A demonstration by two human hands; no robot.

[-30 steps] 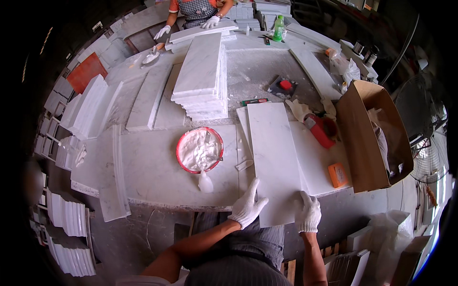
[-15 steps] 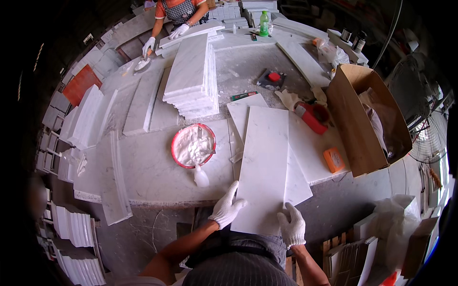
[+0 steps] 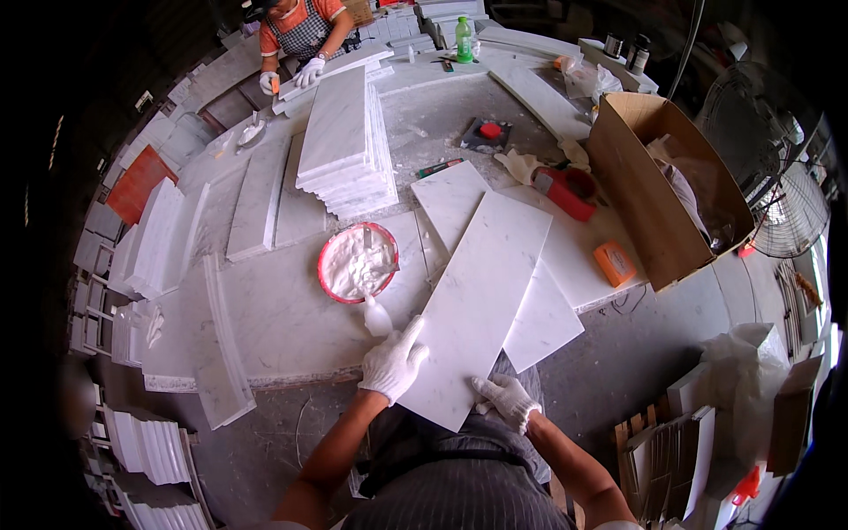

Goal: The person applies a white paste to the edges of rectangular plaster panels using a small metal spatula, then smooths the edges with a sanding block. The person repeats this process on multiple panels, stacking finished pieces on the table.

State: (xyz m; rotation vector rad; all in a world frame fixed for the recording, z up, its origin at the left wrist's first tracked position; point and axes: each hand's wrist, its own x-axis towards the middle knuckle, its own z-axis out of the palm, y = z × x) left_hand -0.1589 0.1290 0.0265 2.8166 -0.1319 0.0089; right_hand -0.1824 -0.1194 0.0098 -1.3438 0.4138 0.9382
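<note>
A long white-grey marble slab (image 3: 484, 305) lies slantwise in front of me, its near end jutting past the table edge. Both my hands wear white knit gloves. My left hand (image 3: 395, 362) grips the slab's left edge, fingers along the side and thumb on top. Near the front right corner, my right hand (image 3: 508, 400) is closed on the other edge; its fingers are partly hidden beneath. Under this slab rests a second marble slab (image 3: 548, 322), turned the other way. Left of them stands a red-rimmed bucket (image 3: 324, 265) of white paste, with a white squeeze bottle (image 3: 377, 316) beside it.
A stack of slabs (image 3: 340, 141) rises mid-table. To the right are a cardboard box (image 3: 654, 212), an orange box (image 3: 614, 263) and a red container (image 3: 565, 196). A co-worker (image 3: 305, 31) handles slabs at the far left. Floor stacks (image 3: 163, 446) stand lower left.
The upper slab has turned clockwise, its far end going right and its near end left. Both my hands have shifted left with it. The co-worker has left the pan and now holds an orange-handled tool.
</note>
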